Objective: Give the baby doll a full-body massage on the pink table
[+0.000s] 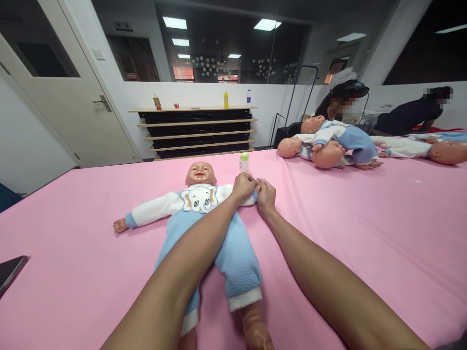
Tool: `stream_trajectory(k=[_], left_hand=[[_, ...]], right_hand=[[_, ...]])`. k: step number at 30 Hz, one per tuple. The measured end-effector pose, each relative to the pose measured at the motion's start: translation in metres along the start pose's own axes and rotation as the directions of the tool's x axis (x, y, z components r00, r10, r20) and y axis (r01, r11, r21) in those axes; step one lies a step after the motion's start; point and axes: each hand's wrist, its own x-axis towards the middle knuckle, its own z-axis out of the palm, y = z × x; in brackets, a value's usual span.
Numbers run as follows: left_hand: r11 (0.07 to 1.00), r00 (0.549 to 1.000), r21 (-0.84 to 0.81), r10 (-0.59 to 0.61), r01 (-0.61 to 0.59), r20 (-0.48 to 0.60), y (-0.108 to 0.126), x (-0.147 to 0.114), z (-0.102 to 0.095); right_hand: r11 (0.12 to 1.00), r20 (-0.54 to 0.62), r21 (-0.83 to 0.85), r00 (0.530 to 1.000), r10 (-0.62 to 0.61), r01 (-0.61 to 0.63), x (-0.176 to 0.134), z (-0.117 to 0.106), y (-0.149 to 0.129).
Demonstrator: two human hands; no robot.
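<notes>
A baby doll [200, 223] lies on its back with its head away from me, dressed in a white and light-blue fleece suit with an elephant on the chest. Its arm on my right is stretched out sideways. Closed around the end of that arm, near the blue cuff, is my left hand [243, 187]. My right hand [267, 194] is closed at the doll's small hand, with its fingertips close to those of my left. Both hands mostly cover the doll's hand. Just beyond them stands a small white bottle with a green cap [244, 163].
A pink sheet [350, 243] covers the table. A dark phone [12, 272] lies at the left edge. More dolls [328, 141] are piled at the far right, with two people behind them. A shelf [197, 121] holding several drinks stands by the wall.
</notes>
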Motion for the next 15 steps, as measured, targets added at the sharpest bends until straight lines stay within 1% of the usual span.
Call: stream_trajectory(k=[2,4,12,15], left_hand=[[1.0,1.0,-0.004,-0.002,0.002,-0.014,-0.003,0.001,0.0],[1.0,1.0,-0.009,-0.005,0.005,-0.018,-0.004,0.003,0.0],[0.999,1.0,-0.034,-0.003,0.004,0.024,-0.002,0.005,0.002],[0.999,0.999,-0.039,0.004,-0.003,0.042,0.001,0.003,0.002]], right_hand=[[1.0,0.028,0.004,1.0,-0.001,0.0,-0.002,0.002,-0.003],[1.0,0.028,-0.01,1.0,-0.001,0.001,-0.002,0.002,-0.003],[0.997,-0.064,-0.049,0.997,0.051,-0.054,0.01,-0.005,0.017],[0.997,-0.1,-0.056,0.994,0.05,-0.056,0.013,-0.006,0.019]])
